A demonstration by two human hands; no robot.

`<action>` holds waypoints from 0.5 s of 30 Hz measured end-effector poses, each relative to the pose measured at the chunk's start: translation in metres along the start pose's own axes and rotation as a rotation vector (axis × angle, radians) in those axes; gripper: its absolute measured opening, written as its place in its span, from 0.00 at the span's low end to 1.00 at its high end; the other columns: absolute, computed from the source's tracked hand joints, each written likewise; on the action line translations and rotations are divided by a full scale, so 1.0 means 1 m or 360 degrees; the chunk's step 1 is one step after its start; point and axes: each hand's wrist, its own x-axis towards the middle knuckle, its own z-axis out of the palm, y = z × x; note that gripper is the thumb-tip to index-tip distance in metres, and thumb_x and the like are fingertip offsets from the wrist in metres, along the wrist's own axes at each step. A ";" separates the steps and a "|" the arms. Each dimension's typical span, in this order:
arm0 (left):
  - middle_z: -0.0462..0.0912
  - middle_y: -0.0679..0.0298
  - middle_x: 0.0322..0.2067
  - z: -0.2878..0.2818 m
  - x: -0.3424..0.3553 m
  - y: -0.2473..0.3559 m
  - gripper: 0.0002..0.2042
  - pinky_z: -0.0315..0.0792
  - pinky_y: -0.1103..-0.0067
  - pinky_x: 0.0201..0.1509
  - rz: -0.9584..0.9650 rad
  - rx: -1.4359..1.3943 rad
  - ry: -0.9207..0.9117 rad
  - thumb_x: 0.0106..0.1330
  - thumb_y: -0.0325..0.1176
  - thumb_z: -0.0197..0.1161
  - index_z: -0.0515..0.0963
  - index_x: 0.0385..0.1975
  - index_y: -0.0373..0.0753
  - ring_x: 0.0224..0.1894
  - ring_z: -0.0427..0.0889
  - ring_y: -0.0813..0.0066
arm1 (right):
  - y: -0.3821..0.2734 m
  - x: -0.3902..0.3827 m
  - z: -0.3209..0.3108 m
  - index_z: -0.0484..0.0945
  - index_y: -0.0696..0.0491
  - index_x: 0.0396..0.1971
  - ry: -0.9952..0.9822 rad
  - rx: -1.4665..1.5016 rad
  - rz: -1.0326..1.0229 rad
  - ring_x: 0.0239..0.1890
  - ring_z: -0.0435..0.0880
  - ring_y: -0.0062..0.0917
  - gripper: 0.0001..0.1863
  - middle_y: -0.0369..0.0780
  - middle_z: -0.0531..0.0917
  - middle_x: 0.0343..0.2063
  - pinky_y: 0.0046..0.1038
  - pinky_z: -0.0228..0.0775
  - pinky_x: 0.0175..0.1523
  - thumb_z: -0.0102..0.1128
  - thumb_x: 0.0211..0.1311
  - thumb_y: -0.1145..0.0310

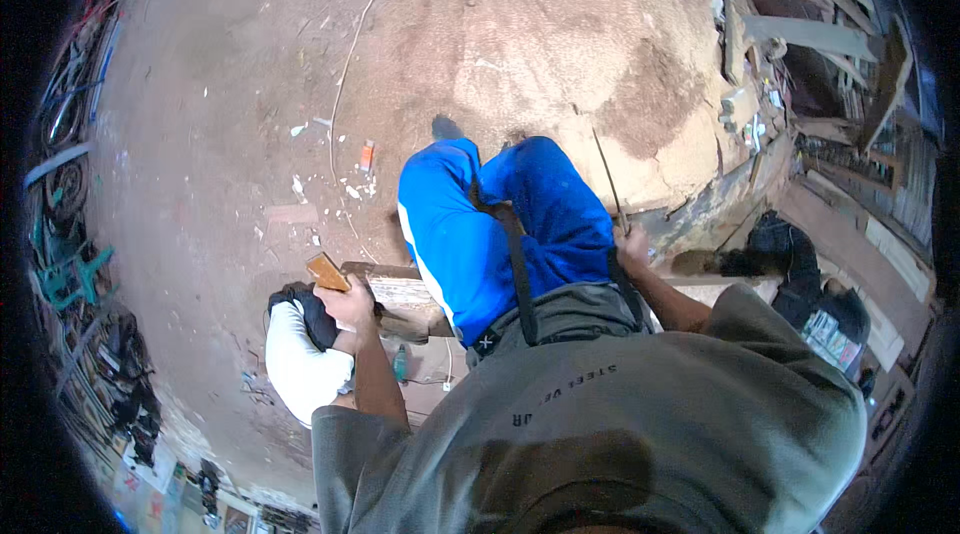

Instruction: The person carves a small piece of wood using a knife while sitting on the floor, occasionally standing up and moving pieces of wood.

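My left hand [347, 306] is closed around a flat, amber-brown block [328, 272] that looks like wood, held out to the left of my lap. On the other side, my right hand [633, 250] grips the lower end of a long, thin dark rod [607, 169]. The rod points up and away past my right knee; whether it is a file, a blade or a plain rod cannot be made out. My blue trousers [455, 234] lie between the hands, which are well apart. The fingers of both hands show only in part.
I sit on a wooden bench [400, 291]. Close on my left is a person in a white top [300, 364]. A cord [345, 74] and an orange item [367, 155] lie on the dirt floor. Timber [810, 34] is piled at right; a dark bag [785, 249] lies nearer.
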 end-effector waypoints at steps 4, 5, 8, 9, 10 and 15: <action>0.80 0.40 0.48 -0.037 0.007 -0.007 0.30 0.74 0.59 0.56 0.0033 0.0003 -0.0093 0.58 0.37 0.68 0.66 0.58 0.32 0.51 0.81 0.41 | 0.029 0.013 0.033 0.80 0.59 0.40 -0.0261 -0.0199 0.0117 0.34 0.83 0.51 0.24 0.55 0.82 0.28 0.50 0.73 0.38 0.52 0.68 0.49; 0.79 0.40 0.49 -0.004 -0.001 -0.021 0.31 0.74 0.59 0.57 0.0231 -0.0162 -0.0187 0.57 0.37 0.70 0.66 0.58 0.31 0.53 0.80 0.42 | 0.137 0.015 0.040 0.81 0.58 0.40 -0.0022 -0.0641 -0.0136 0.33 0.83 0.50 0.24 0.53 0.83 0.29 0.49 0.75 0.39 0.51 0.70 0.50; 0.79 0.40 0.48 -0.004 -0.006 -0.015 0.28 0.75 0.58 0.55 0.0126 -0.0214 -0.0063 0.52 0.34 0.70 0.71 0.52 0.29 0.50 0.80 0.39 | 0.092 0.009 0.032 0.77 0.58 0.52 -0.0213 -0.0117 0.0053 0.42 0.79 0.53 0.22 0.56 0.82 0.39 0.50 0.71 0.49 0.53 0.70 0.56; 0.80 0.40 0.45 0.003 -0.009 -0.025 0.26 0.75 0.55 0.52 0.0061 -0.0115 -0.0030 0.49 0.32 0.69 0.73 0.49 0.30 0.47 0.80 0.37 | 0.078 0.006 0.019 0.75 0.58 0.56 -0.0258 -0.0093 0.0045 0.45 0.78 0.54 0.23 0.56 0.81 0.42 0.51 0.69 0.53 0.54 0.70 0.58; 0.80 0.40 0.45 0.003 -0.014 -0.023 0.26 0.75 0.55 0.52 0.0049 -0.0180 0.0017 0.49 0.32 0.69 0.73 0.49 0.30 0.47 0.80 0.37 | 0.064 0.008 0.004 0.76 0.58 0.55 -0.0262 -0.0175 -0.0086 0.45 0.78 0.54 0.23 0.57 0.81 0.40 0.52 0.69 0.52 0.55 0.68 0.57; 0.80 0.39 0.45 -0.010 -0.006 -0.007 0.28 0.73 0.54 0.54 0.0005 -0.0315 0.0109 0.49 0.33 0.68 0.73 0.52 0.29 0.48 0.79 0.37 | 0.031 0.010 -0.026 0.78 0.57 0.45 -0.0119 -0.0398 -0.0296 0.44 0.79 0.56 0.22 0.61 0.79 0.35 0.56 0.69 0.46 0.62 0.61 0.53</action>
